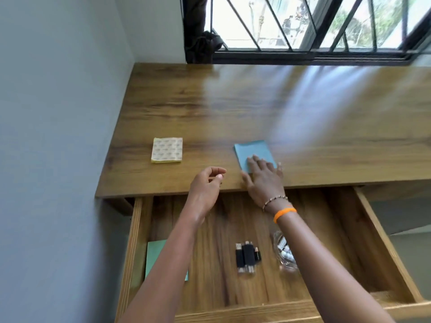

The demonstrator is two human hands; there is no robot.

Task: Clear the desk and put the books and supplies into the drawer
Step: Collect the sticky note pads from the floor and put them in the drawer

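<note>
Open drawer (377, 231) nearest, already holding a green book (155, 257), black sticks (247, 257) and a clear container (285, 252). Beyond, on the desk (256, 101): left hand (206, 185) loosely curled, empty; right hand (263, 176) flat on a blue book (253, 151); a yellow pad (167, 150) remains.

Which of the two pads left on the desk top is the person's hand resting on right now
The blue pad. The right hand lies flat on its near end. The yellow pad sits untouched farther left; the left hand hovers, holding nothing.
</note>
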